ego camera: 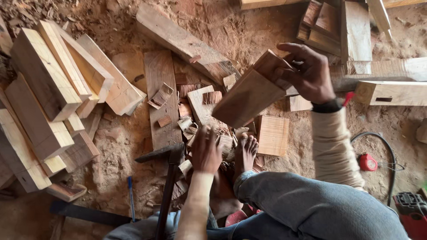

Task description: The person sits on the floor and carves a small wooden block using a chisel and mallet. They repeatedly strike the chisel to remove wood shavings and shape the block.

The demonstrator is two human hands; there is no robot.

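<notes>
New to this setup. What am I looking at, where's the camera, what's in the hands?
No machine here: one person works with bare hands, filmed by a camera on their head looking down. The right hand holds a wooden block tilted in the air. The left hand reaches down to wood offcuts on the dirt floor, beside the person's bare foot. A hammer-like tool lies near that hand, a stack of cut blocks sits at the left, and a blue pen lies in the dust.

A rough woodworking shop on a dirt floor (120, 146): stacked sawn wooden blocks (49, 98) lie well left of the hands, offcuts and chips (191, 120) beside them, an adze-like hammer (167, 178) nearby, a power tool (411, 209) right.
</notes>
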